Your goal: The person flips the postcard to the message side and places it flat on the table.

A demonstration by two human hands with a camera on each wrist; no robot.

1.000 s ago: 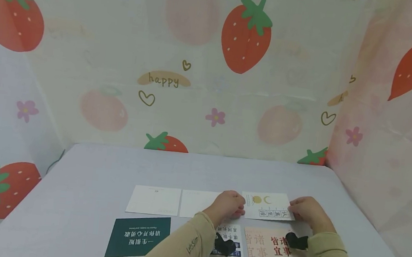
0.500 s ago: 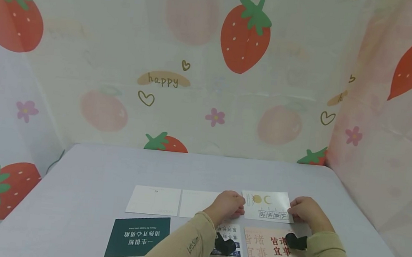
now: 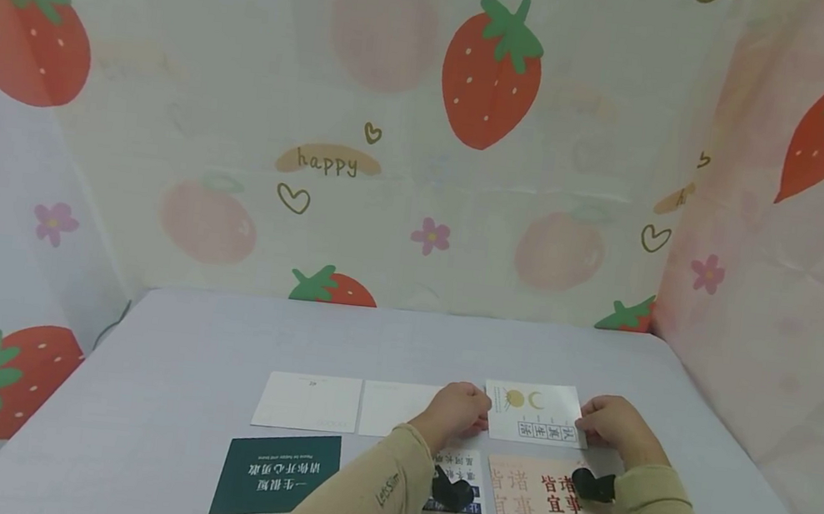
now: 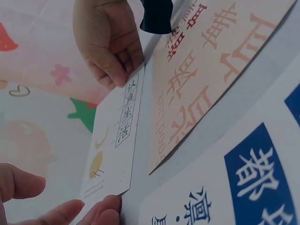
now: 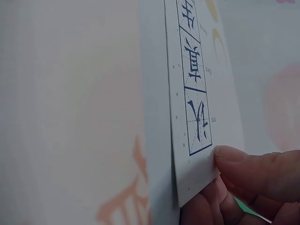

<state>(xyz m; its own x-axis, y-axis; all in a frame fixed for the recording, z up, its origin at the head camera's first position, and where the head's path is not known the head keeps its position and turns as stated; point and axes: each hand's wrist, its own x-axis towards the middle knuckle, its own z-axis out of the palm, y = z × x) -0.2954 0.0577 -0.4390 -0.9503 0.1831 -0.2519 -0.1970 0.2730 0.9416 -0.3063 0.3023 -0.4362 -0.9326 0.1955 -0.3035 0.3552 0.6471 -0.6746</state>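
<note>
A white postcard (image 3: 537,413) with a yellow sun, a moon and boxed characters is at the right end of the far row. My right hand (image 3: 616,425) pinches its right end, the thumb (image 5: 253,164) on the printed face and fingers underneath. The corner there shows slightly raised in the right wrist view. My left hand (image 3: 452,412) is at the opposite end, its fingertips (image 4: 108,206) right at the corner. Its thumb (image 4: 21,182) stands apart from the postcard. The left hand partly covers a blank white postcard (image 3: 396,406).
Another blank white postcard (image 3: 308,401) lies to the left. In the near row lie a dark green postcard (image 3: 276,473), a blue-and-white one (image 3: 469,464) under the left wrist, and a peach one (image 3: 518,503) with red characters. A strawberry-print curtain (image 3: 398,105) surrounds the white table (image 3: 185,334).
The sun-and-moon postcard has shifted and tilted very slightly between both hands. The hands have hardly moved, and the other postcards lie as before.
</note>
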